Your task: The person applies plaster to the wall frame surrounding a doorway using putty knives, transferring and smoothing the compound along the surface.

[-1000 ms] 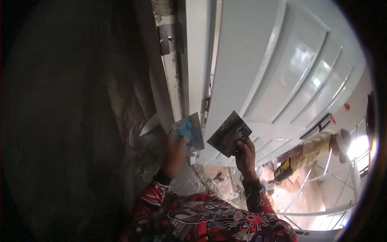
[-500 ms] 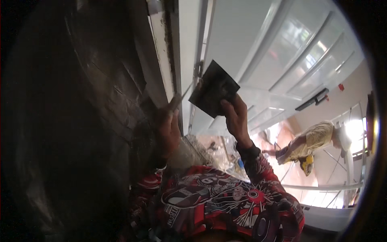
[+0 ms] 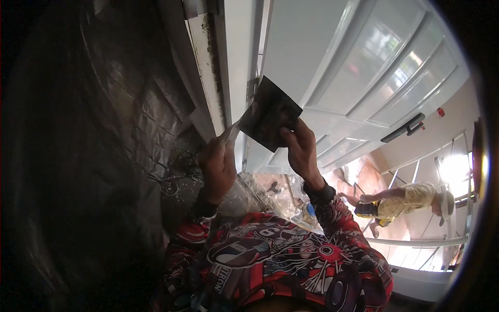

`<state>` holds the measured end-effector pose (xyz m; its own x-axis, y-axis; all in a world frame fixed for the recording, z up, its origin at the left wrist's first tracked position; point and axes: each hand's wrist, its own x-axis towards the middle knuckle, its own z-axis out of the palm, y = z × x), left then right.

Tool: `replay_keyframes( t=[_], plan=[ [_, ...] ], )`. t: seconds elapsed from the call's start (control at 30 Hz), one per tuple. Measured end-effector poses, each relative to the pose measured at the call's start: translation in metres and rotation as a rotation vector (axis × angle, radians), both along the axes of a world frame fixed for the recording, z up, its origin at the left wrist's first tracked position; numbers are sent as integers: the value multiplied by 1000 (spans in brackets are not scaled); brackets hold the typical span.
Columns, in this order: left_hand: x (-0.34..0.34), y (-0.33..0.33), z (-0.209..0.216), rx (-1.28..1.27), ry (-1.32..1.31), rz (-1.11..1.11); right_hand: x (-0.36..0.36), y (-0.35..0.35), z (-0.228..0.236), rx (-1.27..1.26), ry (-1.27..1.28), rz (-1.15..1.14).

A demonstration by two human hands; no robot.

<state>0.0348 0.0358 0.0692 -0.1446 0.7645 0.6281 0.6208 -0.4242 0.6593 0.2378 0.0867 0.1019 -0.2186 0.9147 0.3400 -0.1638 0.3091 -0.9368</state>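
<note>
My right hand (image 3: 301,151) grips a flat black square sheet (image 3: 270,112) by its lower right edge, thumb on the near face. The sheet is tilted in front of the white door. My left hand (image 3: 217,167) is closed on a thin whitish, see-through film (image 3: 231,132). That film stretches from my left fingers to the left edge of the black sheet. Whether the film is still joined to the sheet I cannot tell.
A white panelled door (image 3: 322,67) with a dark handle (image 3: 403,128) is close ahead. Left of it is a white frame (image 3: 239,57), then dark plastic sheeting (image 3: 119,119). At the right, another person (image 3: 405,203) stands near white railings (image 3: 416,242). Debris (image 3: 278,190) lies below.
The black sheet has shifted slightly left. My left hand is sharper, and the film between it and the sheet shows more plainly. The other person has straightened up.
</note>
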Motion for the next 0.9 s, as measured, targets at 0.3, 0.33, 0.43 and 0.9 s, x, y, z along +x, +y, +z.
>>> replay_keyframes(
  t=[0.3,0.33,0.43,0.9],
  plan=[
    [9,10,-15,53,39,-39,1,26,-3,37,-145,3],
    [9,7,-17,-88,-112,-109,3,29,-3,38,-182,-15],
    [16,5,-6,-323,-578,-278,12,37,-4,32,-182,-43],
    [-22,130,208,664,-21,432,78,43,-20,-137,-19,48]
  ],
)
